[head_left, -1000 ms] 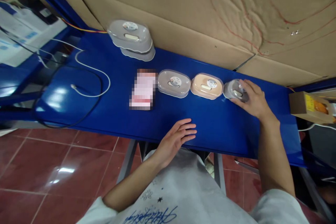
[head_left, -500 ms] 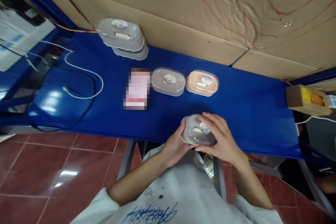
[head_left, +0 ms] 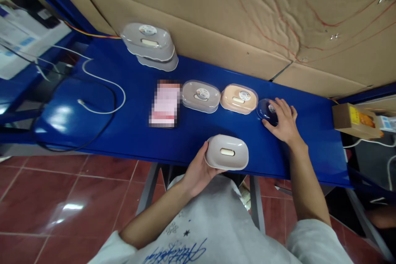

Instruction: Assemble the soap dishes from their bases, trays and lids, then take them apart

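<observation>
Holding the box [head_left: 216, 157] over the table [head_left: 272, 156], near its front edge, your left hand [head_left: 195, 176] pinches the left end – thumb and fingers. The long axis goes left to right, slightly tilted, and the cream bar [head_left: 227, 152] faces up. Your right hand [head_left: 285, 126], fingers somewhat spread, clasps the lid [head_left: 266, 115] beside the peach box [head_left: 238, 101] – its label [head_left: 272, 108] is too small for reading.
</observation>
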`<move>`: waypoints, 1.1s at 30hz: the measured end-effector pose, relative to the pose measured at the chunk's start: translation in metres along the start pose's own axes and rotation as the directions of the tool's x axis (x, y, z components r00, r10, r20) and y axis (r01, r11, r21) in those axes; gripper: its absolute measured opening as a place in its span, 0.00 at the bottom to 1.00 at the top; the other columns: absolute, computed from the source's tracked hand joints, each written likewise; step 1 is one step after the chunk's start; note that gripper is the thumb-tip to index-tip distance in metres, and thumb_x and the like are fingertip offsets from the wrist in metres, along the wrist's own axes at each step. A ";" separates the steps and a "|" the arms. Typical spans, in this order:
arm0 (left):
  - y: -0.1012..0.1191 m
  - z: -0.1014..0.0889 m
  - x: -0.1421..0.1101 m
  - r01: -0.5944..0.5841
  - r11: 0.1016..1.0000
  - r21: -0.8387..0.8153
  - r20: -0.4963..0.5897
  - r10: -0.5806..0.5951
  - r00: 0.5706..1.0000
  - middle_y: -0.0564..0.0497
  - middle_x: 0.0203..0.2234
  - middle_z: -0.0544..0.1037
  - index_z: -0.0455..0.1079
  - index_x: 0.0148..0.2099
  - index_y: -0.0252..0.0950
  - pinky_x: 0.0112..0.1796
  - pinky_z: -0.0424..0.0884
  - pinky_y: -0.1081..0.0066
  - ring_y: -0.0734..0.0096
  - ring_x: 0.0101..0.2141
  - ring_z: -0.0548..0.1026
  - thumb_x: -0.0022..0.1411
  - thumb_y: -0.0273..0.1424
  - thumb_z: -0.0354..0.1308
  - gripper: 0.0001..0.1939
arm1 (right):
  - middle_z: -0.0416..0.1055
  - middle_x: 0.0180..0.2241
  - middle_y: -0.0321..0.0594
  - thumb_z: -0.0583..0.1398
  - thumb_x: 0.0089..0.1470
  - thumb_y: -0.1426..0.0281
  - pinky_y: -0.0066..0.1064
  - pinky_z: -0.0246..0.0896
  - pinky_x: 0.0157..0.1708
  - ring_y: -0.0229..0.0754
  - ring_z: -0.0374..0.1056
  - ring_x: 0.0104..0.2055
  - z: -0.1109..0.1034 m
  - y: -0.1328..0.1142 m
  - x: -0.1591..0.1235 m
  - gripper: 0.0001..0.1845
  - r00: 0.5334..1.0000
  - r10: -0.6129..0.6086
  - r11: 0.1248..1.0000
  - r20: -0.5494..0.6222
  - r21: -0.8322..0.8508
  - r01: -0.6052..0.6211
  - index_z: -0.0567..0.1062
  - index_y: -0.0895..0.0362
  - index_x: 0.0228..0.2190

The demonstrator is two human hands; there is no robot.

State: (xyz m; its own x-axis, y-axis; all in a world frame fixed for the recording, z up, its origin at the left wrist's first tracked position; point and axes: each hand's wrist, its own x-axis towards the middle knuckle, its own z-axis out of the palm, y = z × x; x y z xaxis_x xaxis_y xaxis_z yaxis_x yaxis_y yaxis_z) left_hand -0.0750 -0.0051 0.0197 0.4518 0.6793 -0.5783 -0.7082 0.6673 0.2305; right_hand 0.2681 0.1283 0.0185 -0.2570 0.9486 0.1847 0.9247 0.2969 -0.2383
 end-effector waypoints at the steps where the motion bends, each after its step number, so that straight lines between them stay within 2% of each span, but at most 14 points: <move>1: 0.000 0.001 0.001 -0.004 1.000 0.004 0.009 0.004 1.000 0.47 0.65 0.78 0.74 0.66 0.46 0.59 0.76 0.52 0.49 0.64 0.74 0.75 0.52 0.56 0.26 | 0.56 0.76 0.57 0.63 0.66 0.50 0.77 0.38 0.72 0.72 0.50 0.78 -0.003 -0.013 -0.005 0.40 1.000 -0.010 1.000 -0.019 0.007 0.010 0.61 0.49 0.72; 3: -0.001 0.005 0.005 -0.005 1.000 0.013 0.024 0.005 1.000 0.47 0.68 0.75 0.72 0.69 0.48 0.58 0.76 0.53 0.50 0.65 0.74 0.75 0.52 0.55 0.27 | 0.53 0.77 0.53 0.63 0.66 0.48 0.74 0.43 0.73 0.69 0.49 0.79 -0.010 -0.046 -0.021 0.44 0.997 -0.068 0.995 -0.020 0.067 0.069 0.56 0.47 0.74; 4: -0.002 0.007 0.007 -0.001 1.000 0.018 0.033 0.000 0.999 0.48 0.68 0.74 0.72 0.69 0.48 0.58 0.76 0.53 0.50 0.65 0.74 0.75 0.52 0.55 0.27 | 0.55 0.77 0.50 0.64 0.64 0.46 0.69 0.51 0.73 0.66 0.52 0.78 -0.013 -0.065 -0.031 0.48 0.992 -0.129 0.986 0.014 0.112 0.127 0.54 0.45 0.75; 6: -0.003 0.011 0.010 0.014 0.999 0.031 0.055 -0.016 0.998 0.48 0.69 0.74 0.71 0.69 0.49 0.58 0.77 0.53 0.50 0.65 0.74 0.74 0.54 0.56 0.28 | 0.52 0.78 0.50 0.68 0.58 0.43 0.70 0.54 0.72 0.68 0.52 0.78 -0.015 -0.101 -0.051 0.55 0.944 -0.295 0.937 0.150 0.236 0.256 0.53 0.44 0.76; 8: -0.006 0.016 0.012 0.026 0.999 0.043 0.067 -0.029 0.997 0.48 0.68 0.75 0.72 0.69 0.49 0.59 0.76 0.52 0.49 0.65 0.73 0.74 0.55 0.55 0.29 | 0.51 0.78 0.49 0.69 0.59 0.46 0.68 0.59 0.71 0.67 0.54 0.77 -0.013 -0.127 -0.069 0.53 0.910 -0.363 0.909 0.202 0.292 0.298 0.54 0.42 0.76; 10: -0.008 0.020 0.014 0.034 0.998 0.056 0.069 -0.038 0.997 0.48 0.67 0.76 0.72 0.69 0.50 0.60 0.75 0.51 0.49 0.66 0.73 0.74 0.56 0.54 0.29 | 0.52 0.78 0.48 0.69 0.62 0.51 0.64 0.64 0.69 0.64 0.57 0.76 -0.008 -0.139 -0.080 0.48 0.921 -0.345 0.909 0.182 0.307 0.280 0.56 0.41 0.75; 13: -0.014 0.024 0.018 0.056 0.995 0.086 0.097 -0.064 0.993 0.47 0.67 0.76 0.71 0.69 0.50 0.61 0.74 0.49 0.46 0.67 0.72 0.74 0.58 0.51 0.31 | 0.54 0.76 0.50 0.67 0.64 0.51 0.61 0.66 0.68 0.63 0.58 0.75 -0.005 -0.132 -0.088 0.43 0.941 -0.316 0.887 0.122 0.390 0.248 0.59 0.43 0.74; 17: -0.019 0.023 0.021 0.065 0.992 0.107 0.102 -0.076 0.992 0.46 0.68 0.76 0.71 0.69 0.49 0.59 0.75 0.49 0.46 0.67 0.72 0.74 0.59 0.51 0.32 | 0.56 0.76 0.51 0.62 0.66 0.45 0.59 0.65 0.68 0.63 0.57 0.76 -0.013 -0.101 -0.089 0.42 0.966 -0.240 0.838 0.097 0.523 0.156 0.60 0.45 0.73; 19: -0.020 0.021 0.021 0.063 0.992 0.112 0.065 -0.070 0.995 0.49 0.67 0.76 0.71 0.69 0.52 0.59 0.75 0.49 0.47 0.67 0.73 0.74 0.58 0.52 0.30 | 0.58 0.75 0.51 0.64 0.65 0.48 0.61 0.63 0.69 0.64 0.58 0.76 -0.018 -0.079 -0.086 0.41 0.981 -0.171 0.878 0.089 0.466 0.111 0.61 0.45 0.72; 22: -0.019 0.016 0.018 0.063 0.988 0.144 0.003 -0.064 0.998 0.51 0.65 0.79 0.72 0.68 0.54 0.59 0.75 0.48 0.46 0.66 0.73 0.74 0.57 0.54 0.28 | 0.62 0.73 0.51 0.68 0.62 0.53 0.66 0.58 0.69 0.66 0.61 0.74 -0.019 -0.046 -0.077 0.38 0.994 -0.086 0.961 0.074 0.268 0.063 0.66 0.44 0.68; 26: -0.017 0.012 0.014 0.038 0.981 0.191 -0.042 -0.031 0.999 0.51 0.64 0.79 0.73 0.67 0.52 0.57 0.77 0.49 0.45 0.67 0.72 0.73 0.54 0.57 0.26 | 0.61 0.74 0.52 0.68 0.62 0.54 0.68 0.54 0.69 0.67 0.60 0.74 -0.015 -0.017 -0.066 0.35 0.990 -0.080 0.993 0.115 0.098 0.069 0.68 0.46 0.66; 29: -0.018 0.014 0.013 0.010 0.973 0.232 -0.059 0.004 0.998 0.51 0.64 0.78 0.72 0.67 0.51 0.57 0.77 0.51 0.46 0.67 0.72 0.73 0.51 0.59 0.25 | 0.56 0.76 0.52 0.66 0.65 0.53 0.69 0.49 0.71 0.67 0.54 0.77 -0.017 -0.027 -0.068 0.37 0.990 -0.110 0.993 0.090 0.048 0.106 0.65 0.46 0.69; 31: -0.020 0.017 0.014 -0.002 0.966 0.257 -0.050 0.016 0.999 0.51 0.66 0.77 0.70 0.68 0.51 0.58 0.76 0.51 0.47 0.68 0.71 0.73 0.51 0.60 0.26 | 0.53 0.77 0.53 0.66 0.65 0.50 0.68 0.47 0.72 0.67 0.50 0.78 -0.018 -0.050 -0.075 0.41 0.983 -0.169 0.984 0.076 0.077 0.163 0.62 0.48 0.72; 33: -0.023 0.018 0.016 -0.019 0.961 0.275 -0.030 0.028 0.999 0.49 0.68 0.75 0.68 0.70 0.50 0.61 0.75 0.49 0.45 0.69 0.70 0.73 0.51 0.59 0.28 | 0.55 0.76 0.53 0.66 0.64 0.48 0.66 0.50 0.73 0.66 0.51 0.78 -0.016 -0.079 -0.088 0.45 0.947 -0.296 0.950 0.123 0.139 0.278 0.61 0.49 0.73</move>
State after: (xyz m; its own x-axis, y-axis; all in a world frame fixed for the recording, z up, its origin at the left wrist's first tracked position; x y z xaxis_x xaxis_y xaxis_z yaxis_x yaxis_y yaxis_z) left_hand -0.0417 -0.0043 0.0195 0.4154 0.6883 -0.5947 -0.5401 0.7127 0.4476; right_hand 0.2224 0.0201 0.0361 -0.5513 0.8244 0.1280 0.7681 0.5615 -0.3077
